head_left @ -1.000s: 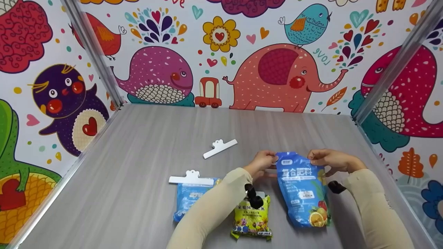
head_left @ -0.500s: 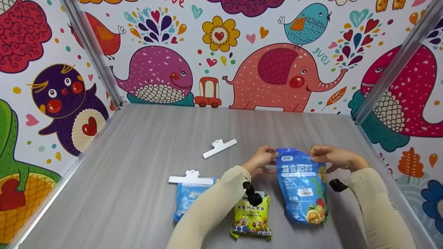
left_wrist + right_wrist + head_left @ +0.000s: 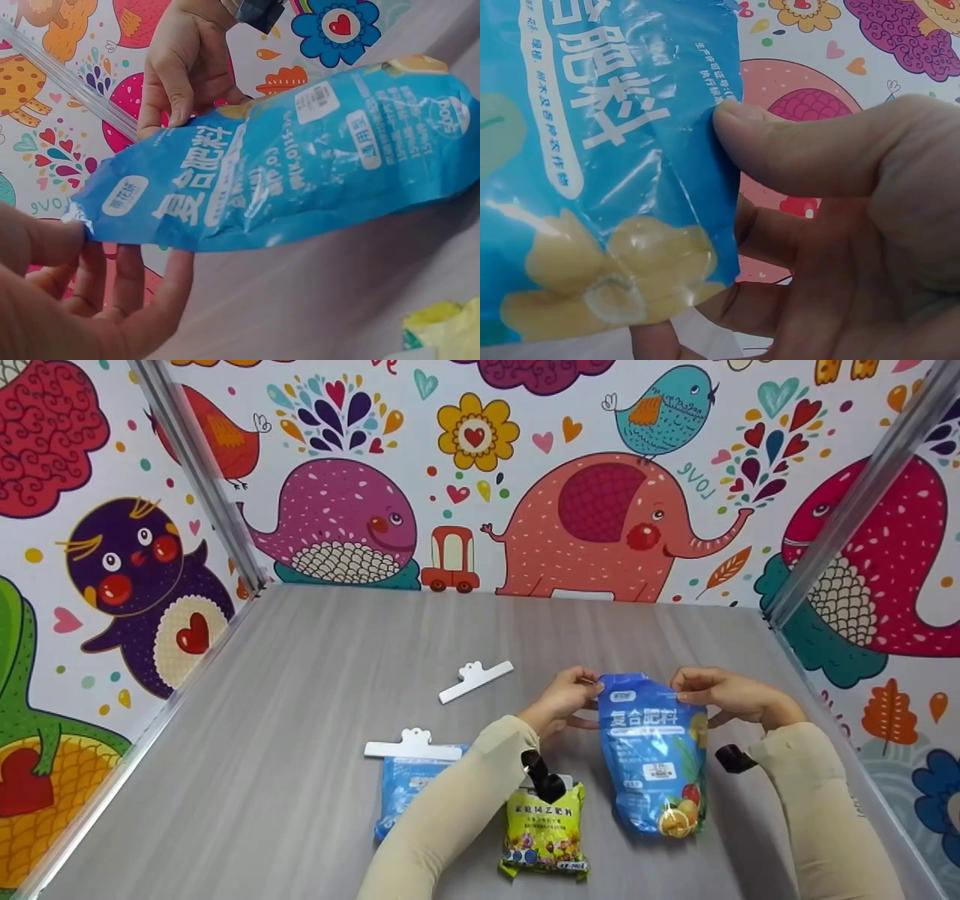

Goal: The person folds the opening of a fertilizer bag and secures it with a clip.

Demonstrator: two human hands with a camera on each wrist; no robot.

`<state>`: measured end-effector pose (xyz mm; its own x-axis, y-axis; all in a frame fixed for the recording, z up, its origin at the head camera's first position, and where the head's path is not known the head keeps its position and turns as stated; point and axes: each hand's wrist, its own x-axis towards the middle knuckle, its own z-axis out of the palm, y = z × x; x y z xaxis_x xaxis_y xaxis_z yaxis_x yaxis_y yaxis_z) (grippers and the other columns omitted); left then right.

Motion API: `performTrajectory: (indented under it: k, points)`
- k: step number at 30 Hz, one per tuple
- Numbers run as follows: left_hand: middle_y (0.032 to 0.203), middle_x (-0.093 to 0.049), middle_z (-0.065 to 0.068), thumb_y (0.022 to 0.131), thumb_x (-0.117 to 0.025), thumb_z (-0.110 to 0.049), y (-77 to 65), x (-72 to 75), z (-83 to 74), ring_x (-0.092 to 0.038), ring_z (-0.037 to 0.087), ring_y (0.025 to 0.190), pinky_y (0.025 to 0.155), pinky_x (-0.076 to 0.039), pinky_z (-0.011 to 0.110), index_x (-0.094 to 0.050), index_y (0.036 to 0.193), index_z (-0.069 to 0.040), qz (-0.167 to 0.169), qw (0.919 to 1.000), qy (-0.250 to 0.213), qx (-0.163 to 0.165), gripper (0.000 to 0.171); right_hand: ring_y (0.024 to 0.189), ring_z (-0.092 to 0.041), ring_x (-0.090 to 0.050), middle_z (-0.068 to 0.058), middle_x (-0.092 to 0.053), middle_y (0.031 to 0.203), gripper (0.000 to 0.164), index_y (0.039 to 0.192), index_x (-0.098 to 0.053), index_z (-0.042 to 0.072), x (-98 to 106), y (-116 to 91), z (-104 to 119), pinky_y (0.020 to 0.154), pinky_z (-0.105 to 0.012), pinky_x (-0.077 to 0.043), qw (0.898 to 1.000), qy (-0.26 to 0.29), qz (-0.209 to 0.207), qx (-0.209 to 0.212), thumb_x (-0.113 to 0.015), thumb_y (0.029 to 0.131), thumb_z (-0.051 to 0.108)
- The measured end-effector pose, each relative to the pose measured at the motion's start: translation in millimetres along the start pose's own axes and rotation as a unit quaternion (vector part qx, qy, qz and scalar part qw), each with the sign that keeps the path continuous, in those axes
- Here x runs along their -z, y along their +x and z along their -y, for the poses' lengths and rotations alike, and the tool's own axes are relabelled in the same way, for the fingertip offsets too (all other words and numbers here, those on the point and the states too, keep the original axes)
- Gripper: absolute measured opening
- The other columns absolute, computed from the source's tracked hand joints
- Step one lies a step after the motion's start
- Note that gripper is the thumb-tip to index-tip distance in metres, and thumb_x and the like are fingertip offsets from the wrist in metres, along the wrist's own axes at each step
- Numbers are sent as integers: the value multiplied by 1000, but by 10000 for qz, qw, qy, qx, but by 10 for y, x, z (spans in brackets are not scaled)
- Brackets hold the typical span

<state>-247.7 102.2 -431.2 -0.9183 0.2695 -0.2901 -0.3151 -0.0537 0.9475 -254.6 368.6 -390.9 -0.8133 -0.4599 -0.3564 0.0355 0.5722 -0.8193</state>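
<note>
A blue fertilizer bag [image 3: 651,765] with white lettering and printed fruit is held up by its top between both hands. My left hand [image 3: 564,701] pinches the upper left corner, thumb in front and fingers behind, as the left wrist view also shows on the bag [image 3: 300,165]. At the upper right edge, my right hand [image 3: 731,695] pinches the plastic, its thumb [image 3: 780,146] pressed on the printed front and its fingers partly hidden behind. The bag's top edge is creased and slopes down to the right.
A white clip [image 3: 475,681] lies on the grey table [image 3: 300,675] beyond the left hand. Another white clip [image 3: 412,745] sits across the top of a smaller blue bag [image 3: 409,787], partly covered by the left sleeve. A yellow-green bag [image 3: 545,836] lies between the forearms. Printed walls border the table.
Both hands have raised the blue fertilizer bag slightly and moved it away toward the back wall. The clips and the other bags have stayed in place.
</note>
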Motion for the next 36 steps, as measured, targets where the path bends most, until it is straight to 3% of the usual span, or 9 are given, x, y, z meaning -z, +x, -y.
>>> performTrajectory:
  k: [13, 21, 36]
  points:
    - [96, -60, 7, 100, -58, -6, -29, 28, -80, -66, 24, 83, 69, -59, 45, -61, 105, -7, 32, 9997, 109, -222, 6, 106, -34, -52, -13, -56, 105, 23, 108, -52, 0, 6, -58, 109, 81, -55, -54, 9997, -48, -210, 152, -59, 100, 20]
    - [97, -59, 5, 100, -57, -4, -59, 61, -141, -65, 23, 82, 70, -59, 45, -60, 104, -6, 267, 9988, -73, -395, 6, 100, -32, -53, -12, -55, 99, 21, 105, -53, 0, 20, -65, 149, 78, -45, -54, 9989, -78, -384, 267, -59, 101, 20]
    - [95, -60, 5, 101, -57, -6, -110, 60, -227, -65, 21, 80, 69, -59, 42, -61, 103, -7, 201, 9982, 130, -549, 6, 100, -30, -53, -11, -54, 99, 21, 107, -53, -2, 16, -99, 210, 80, -42, -52, 9977, 41, -532, 411, -58, 101, 17]
